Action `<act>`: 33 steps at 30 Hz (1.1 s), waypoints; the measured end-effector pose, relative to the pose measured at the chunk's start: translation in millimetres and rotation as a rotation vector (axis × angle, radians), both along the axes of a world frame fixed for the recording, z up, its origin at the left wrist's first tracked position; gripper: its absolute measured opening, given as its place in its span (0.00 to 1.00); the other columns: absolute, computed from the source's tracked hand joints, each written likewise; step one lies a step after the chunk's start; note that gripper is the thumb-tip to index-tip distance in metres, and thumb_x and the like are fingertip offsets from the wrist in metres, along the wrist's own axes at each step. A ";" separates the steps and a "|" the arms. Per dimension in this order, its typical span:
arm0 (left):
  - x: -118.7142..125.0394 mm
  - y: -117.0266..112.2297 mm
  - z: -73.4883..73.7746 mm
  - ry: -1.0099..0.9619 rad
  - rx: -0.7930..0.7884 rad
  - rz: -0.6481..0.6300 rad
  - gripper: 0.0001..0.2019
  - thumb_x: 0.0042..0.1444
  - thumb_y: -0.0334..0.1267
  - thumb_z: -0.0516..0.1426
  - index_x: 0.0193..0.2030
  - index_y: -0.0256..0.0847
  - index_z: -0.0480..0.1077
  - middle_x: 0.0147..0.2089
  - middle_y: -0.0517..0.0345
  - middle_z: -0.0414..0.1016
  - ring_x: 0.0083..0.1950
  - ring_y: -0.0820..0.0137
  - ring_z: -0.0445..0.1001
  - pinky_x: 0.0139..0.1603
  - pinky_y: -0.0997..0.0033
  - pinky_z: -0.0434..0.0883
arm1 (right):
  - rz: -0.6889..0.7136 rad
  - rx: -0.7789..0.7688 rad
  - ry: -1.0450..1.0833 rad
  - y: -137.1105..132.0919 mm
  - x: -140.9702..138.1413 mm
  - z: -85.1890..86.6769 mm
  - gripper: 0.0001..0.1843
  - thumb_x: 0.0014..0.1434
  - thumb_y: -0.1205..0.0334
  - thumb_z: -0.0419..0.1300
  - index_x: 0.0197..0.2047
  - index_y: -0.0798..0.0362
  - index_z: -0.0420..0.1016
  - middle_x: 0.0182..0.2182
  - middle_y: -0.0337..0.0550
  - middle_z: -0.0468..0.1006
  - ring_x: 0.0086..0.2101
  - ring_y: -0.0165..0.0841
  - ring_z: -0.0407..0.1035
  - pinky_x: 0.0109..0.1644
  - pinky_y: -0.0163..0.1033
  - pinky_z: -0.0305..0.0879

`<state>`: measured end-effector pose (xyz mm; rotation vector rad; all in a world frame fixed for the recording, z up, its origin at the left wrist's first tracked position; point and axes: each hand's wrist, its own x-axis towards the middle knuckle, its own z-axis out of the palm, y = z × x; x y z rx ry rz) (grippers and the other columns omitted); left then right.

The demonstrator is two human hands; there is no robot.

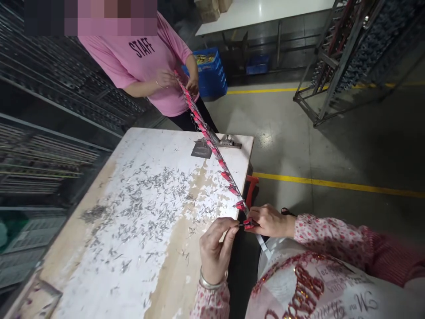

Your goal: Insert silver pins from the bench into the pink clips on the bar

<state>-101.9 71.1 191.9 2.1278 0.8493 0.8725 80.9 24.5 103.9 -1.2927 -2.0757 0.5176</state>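
A long narrow metal bar [236,182] with a row of small red and dark pieces slants over the table's right edge, its near end close to my body. My right hand [270,221] is closed on the red piece [249,223] nearest me, at the bar. From the other side, my left hand [214,248] pinches at that piece's tip; what lies between thumb and finger is too small to name. Many thin metal bits [146,204] lie scattered over the white, worn table [166,274]. At the far end, a co-worker's hands [168,79] are at the bar.
A metal fixture with a dark plate [201,149] sits at the table's far edge, under the bar. An orange-red part [251,188] juts from the table's right side. Blue crates [214,73] stand behind the co-worker. Racks line the left; a metal frame [315,106] stands right.
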 end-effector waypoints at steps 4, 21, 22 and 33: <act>4.0 0.0 1.5 0.041 0.049 -0.024 0.09 0.56 0.23 0.57 0.41 0.40 0.70 0.36 0.57 0.73 0.39 0.72 0.73 0.39 0.74 0.71 | -0.008 -0.013 -0.049 1.0 -0.2 -1.8 0.20 0.65 0.46 0.52 0.35 0.56 0.69 0.30 0.42 0.74 0.30 0.31 0.69 0.31 0.35 0.59; -2.7 -2.7 -20.0 -0.013 -0.064 0.077 0.09 0.56 0.35 0.59 0.45 0.41 0.70 0.40 0.52 0.73 0.40 0.67 0.72 0.39 0.69 0.71 | -0.009 -0.145 0.020 0.5 4.0 -2.7 0.21 0.62 0.43 0.54 0.40 0.54 0.72 0.34 0.41 0.74 0.33 0.31 0.70 0.36 0.34 0.63; -5.3 -4.3 -25.4 -0.034 -0.111 0.116 0.09 0.57 0.36 0.58 0.45 0.41 0.70 0.40 0.52 0.73 0.40 0.67 0.72 0.39 0.69 0.72 | -0.013 -0.156 0.030 0.4 4.1 -1.7 0.20 0.62 0.43 0.55 0.40 0.53 0.72 0.34 0.40 0.74 0.33 0.31 0.70 0.36 0.34 0.62; -12.8 -46.2 -96.1 -0.023 -0.608 0.394 0.16 0.53 0.54 0.58 0.40 0.45 0.74 0.41 0.49 0.77 0.45 0.57 0.76 0.48 0.58 0.74 | -0.044 -0.292 0.147 -4.1 6.8 -5.2 0.17 0.55 0.50 0.63 0.43 0.50 0.69 0.36 0.36 0.73 0.33 0.31 0.70 0.36 0.35 0.61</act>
